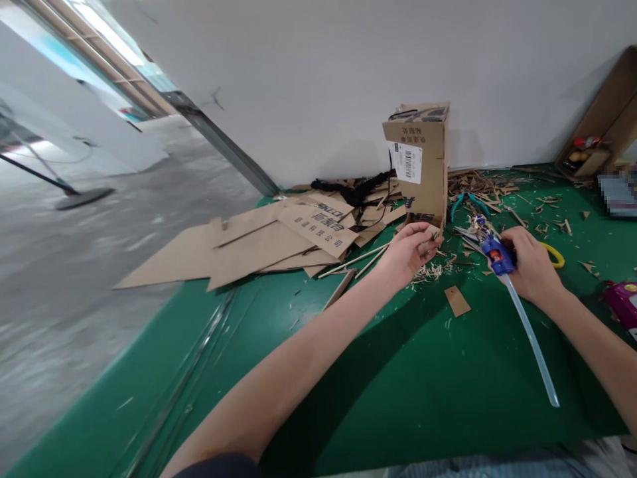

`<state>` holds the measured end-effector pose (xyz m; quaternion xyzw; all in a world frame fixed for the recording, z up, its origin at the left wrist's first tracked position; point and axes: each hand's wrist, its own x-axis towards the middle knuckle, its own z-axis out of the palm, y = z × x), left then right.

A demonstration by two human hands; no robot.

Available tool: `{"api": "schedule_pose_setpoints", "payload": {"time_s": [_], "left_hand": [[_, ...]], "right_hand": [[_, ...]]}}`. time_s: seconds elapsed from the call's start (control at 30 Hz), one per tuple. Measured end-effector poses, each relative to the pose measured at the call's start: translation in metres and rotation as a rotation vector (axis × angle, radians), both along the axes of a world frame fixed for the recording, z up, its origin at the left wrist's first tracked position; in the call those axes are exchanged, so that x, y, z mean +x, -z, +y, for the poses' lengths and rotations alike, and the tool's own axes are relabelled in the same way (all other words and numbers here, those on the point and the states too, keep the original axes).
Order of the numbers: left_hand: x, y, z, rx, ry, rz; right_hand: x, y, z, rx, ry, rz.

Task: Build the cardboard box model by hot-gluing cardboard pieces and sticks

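My right hand (530, 262) grips a blue hot glue gun (500, 257), and a long translucent glue stick (532, 342) trails from its back end toward me. The gun's nozzle end points away, over scraps and metal tools. My left hand (411, 255) is closed in a pinch at the foot of an upright cardboard box (423, 166); whatever small thing sits between its fingertips is too small to name. Below and right of that hand, a small cardboard rectangle (457, 301) with a hole lies on the green table (378, 411).
Flat cardboard pieces (263, 242) and thin wooden sticks (353, 260) lie left. Teal-handled pliers (468, 202) rest behind the gun, a yellow handle (555, 255) beside my right hand. Cardboard scraps (485, 182) line the wall. A purple object (622, 302) sits at the right edge.
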<state>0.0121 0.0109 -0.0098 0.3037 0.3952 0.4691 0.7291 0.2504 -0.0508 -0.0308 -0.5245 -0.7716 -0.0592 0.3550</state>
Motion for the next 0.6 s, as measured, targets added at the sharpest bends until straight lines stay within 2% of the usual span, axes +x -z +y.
{"api": "schedule_pose_setpoints", "payload": {"time_s": [0.33, 0.6], "left_hand": [[0.0027, -0.0015, -0.0041, 0.07, 0.042, 0.073], [0.0041, -0.0029, -0.005, 0.03, 0.023, 0.067]], "right_hand": [[0.0001, 0.002, -0.0003, -0.002, -0.043, -0.032], [-0.003, 0.0018, -0.0025, 0.013, -0.07, -0.06]]}}
